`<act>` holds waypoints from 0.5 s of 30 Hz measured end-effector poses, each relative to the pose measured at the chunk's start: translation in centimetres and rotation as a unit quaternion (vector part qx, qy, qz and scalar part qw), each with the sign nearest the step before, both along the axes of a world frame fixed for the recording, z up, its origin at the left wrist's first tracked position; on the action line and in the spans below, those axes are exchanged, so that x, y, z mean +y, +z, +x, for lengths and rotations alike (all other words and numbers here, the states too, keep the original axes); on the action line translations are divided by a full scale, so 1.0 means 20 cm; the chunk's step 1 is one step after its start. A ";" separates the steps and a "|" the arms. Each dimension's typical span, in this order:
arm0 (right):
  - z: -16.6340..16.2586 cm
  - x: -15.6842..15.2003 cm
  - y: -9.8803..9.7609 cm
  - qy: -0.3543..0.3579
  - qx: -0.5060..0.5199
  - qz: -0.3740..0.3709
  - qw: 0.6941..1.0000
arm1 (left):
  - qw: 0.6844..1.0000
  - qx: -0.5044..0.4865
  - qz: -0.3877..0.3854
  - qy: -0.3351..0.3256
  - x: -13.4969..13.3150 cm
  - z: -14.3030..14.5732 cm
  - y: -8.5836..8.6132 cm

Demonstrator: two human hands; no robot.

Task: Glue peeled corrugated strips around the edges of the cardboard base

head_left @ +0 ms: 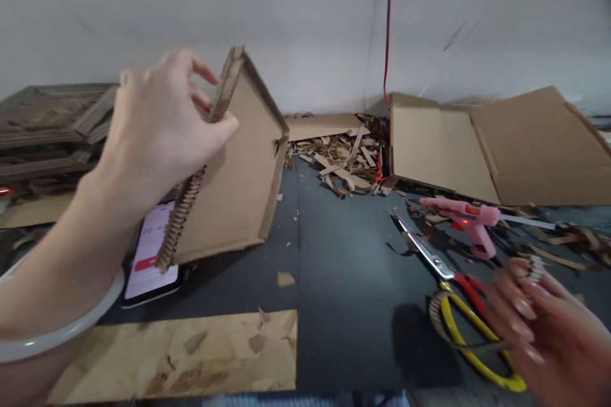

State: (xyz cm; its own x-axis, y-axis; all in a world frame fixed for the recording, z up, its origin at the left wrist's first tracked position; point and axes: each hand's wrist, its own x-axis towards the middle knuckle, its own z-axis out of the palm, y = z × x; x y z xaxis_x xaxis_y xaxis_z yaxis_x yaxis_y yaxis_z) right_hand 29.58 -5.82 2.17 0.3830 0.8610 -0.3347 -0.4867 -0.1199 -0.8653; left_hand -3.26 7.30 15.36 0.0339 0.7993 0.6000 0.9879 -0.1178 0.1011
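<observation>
My left hand (157, 127) is closed on the corrugated edge of a house-shaped cardboard panel (236, 172), holding it upright above the dark table; a pale bangle sits on that wrist. My right hand (539, 324) is low at the right, fingers curled around a thin corrugated cardboard strip (537, 267) whose curled end loops down by my palm. It hovers just over scissors (458, 305) with red and yellow handles lying on the table.
A pink glue gun (470, 219) lies beyond the scissors. A phone (150, 254) with a lit screen lies under the panel. An opened cardboard box (501, 146) and cardboard scraps (344, 162) sit at the back, stacked cardboard (52, 121) at the left, a flat sheet (191, 356) in front.
</observation>
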 end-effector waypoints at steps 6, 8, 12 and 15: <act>-0.02 0.00 0.01 0.003 -0.014 -0.011 1.000 | 0.998 0.042 0.015 -0.038 -0.05 0.15 0.02; -0.04 0.01 0.00 -0.003 -0.016 -0.012 1.000 | 0.998 0.035 0.018 -0.056 -0.04 0.16 0.00; -0.05 0.01 0.01 -0.014 -0.026 -0.018 0.999 | 0.985 0.000 0.106 -0.138 -0.04 0.14 -0.02; -0.06 0.01 0.01 -0.015 -0.030 -0.022 0.999 | 0.974 -0.054 0.134 -0.174 -0.05 0.14 -0.02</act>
State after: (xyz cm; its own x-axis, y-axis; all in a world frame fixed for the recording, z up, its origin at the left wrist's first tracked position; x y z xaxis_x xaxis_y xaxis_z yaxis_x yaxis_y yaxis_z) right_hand 28.37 -5.69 2.43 0.4291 0.8339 -0.3472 -0.4381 -0.1441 -0.8873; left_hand -0.50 6.33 15.05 0.2008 0.5649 0.8003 0.8683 -0.4809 0.1215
